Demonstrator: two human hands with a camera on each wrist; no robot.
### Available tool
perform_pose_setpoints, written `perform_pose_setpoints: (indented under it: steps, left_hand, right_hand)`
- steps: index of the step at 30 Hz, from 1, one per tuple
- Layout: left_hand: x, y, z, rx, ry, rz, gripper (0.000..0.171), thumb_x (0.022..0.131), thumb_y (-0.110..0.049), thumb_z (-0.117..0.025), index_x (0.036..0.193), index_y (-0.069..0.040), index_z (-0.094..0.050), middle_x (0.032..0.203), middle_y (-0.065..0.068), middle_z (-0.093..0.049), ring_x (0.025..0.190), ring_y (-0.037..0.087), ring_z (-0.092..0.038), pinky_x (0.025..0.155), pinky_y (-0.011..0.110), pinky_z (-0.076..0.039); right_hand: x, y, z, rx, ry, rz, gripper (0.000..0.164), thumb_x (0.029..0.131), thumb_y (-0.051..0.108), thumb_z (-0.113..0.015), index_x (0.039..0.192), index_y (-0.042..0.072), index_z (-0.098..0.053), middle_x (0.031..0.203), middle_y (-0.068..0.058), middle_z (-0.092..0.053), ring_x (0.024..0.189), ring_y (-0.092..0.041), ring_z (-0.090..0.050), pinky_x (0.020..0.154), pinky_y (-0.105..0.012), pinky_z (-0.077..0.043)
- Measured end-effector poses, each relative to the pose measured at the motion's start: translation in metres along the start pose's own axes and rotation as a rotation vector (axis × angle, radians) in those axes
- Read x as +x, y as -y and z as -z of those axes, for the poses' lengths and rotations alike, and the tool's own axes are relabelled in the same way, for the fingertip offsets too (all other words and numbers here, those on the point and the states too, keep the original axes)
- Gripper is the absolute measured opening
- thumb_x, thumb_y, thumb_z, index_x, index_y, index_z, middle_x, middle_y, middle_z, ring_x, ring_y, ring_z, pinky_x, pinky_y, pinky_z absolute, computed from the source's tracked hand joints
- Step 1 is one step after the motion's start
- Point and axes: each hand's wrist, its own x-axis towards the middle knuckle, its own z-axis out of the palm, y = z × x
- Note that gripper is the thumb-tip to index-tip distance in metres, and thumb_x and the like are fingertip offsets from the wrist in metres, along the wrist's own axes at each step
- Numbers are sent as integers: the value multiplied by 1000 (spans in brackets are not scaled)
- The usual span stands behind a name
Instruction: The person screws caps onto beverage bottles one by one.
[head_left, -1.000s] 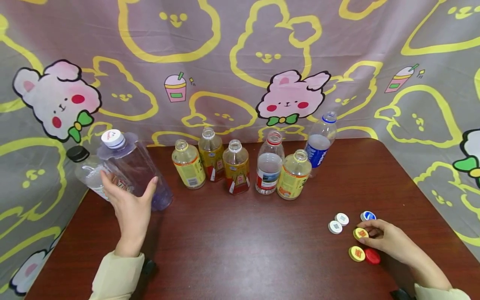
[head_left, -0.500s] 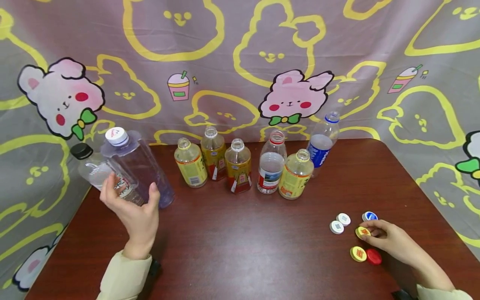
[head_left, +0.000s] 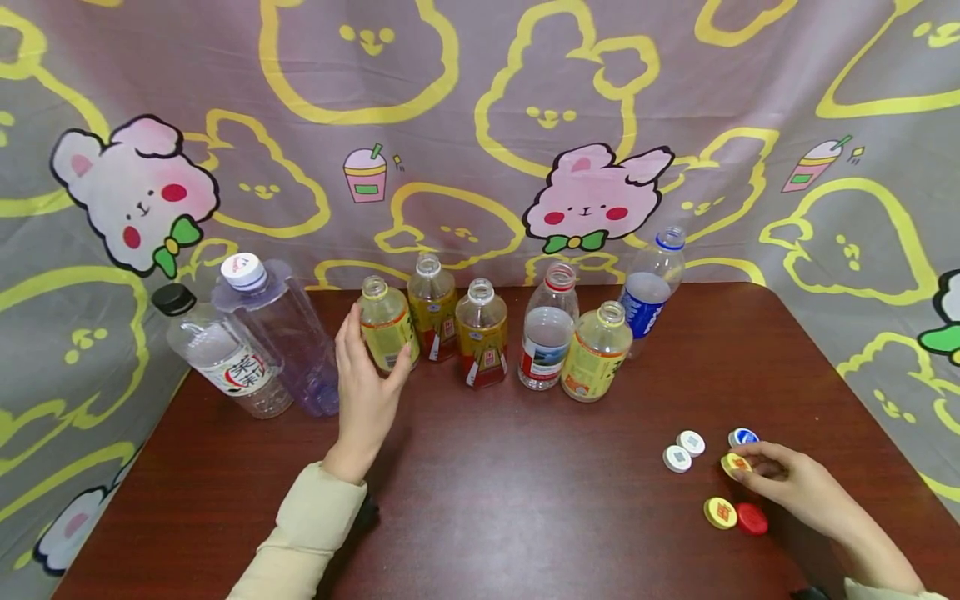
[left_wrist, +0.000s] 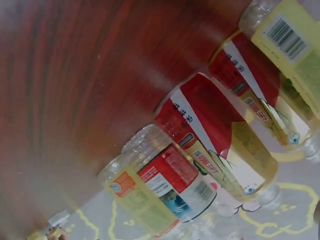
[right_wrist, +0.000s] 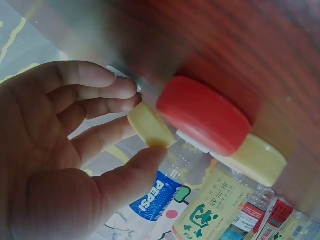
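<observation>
Cartoon-print curtain (head_left: 461, 154) behind counter (head_left: 480, 492). Left hand (head_left: 369, 407) spread at uncapped yellow-labelled bottle (head_left: 385, 333), contact unclear; right hand (head_left: 801, 485) pinches yellow cap (head_left: 734, 465) near blue cap (head_left: 744, 437). Likely grasping step; next calls for curling left hand round bottle.

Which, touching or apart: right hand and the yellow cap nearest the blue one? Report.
Touching: the right wrist view shows the right hand pinching the yellow cap in its fingers.

Brown table (head_left: 480, 492) — bottles (head_left: 482, 342), loose caps (head_left: 721, 512).
</observation>
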Motion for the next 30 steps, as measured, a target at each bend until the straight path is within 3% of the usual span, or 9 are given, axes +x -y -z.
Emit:
perform_pose_setpoints:
  steps: [2,7,11,16,23,30]
  left_hand:
    - [4,0,-5,3,19,77,78,86,-17,-67,146,2,-22,144,25,-31,134,39,-32,108,54,-30]
    - [13,6,-13,-12,60,233,86,86,-22,-68,148,3,-14,151,24,-20,142,37,-22,114,52,-23]
    - [17,11,-17,12,96,321,90,86,-25,-69,150,2,-10,154,23,-15,143,38,-18,115,52,-21]
    - [19,16,-21,25,100,409,94,85,-26,-70,150,0,-7,154,24,-14,142,40,-18,114,52,-21]
    - [24,15,-24,82,123,487,94,86,-32,-68,152,-7,-5,156,21,-12,144,38,-18,111,54,-27]
    - [26,17,-25,119,121,501,81,87,-29,-67,148,-7,-19,154,24,-15,141,42,-23,103,61,-33]
  right_hand:
    - [-1,1,2,-9,-30,-11,28,80,9,-71,102,-4,-61,73,18,-62,66,12,-52,58,-16,-42]
    - [0,4,11,5,-85,-24,31,82,10,-70,108,-2,-58,76,26,-59,69,14,-54,58,-15,-42]
    - [2,9,17,26,-113,-12,32,84,13,-69,110,-1,-58,84,37,-52,73,17,-53,59,-13,-43]
    - [4,18,18,58,-163,43,28,85,9,-68,108,-2,-58,89,40,-48,75,18,-52,60,-9,-43]
    - [4,32,18,63,-178,28,28,86,13,-67,111,2,-58,87,40,-50,72,15,-55,58,-10,-43]
    - [3,46,21,67,-200,36,29,88,16,-65,115,7,-59,88,41,-51,73,16,-57,60,-9,-43]
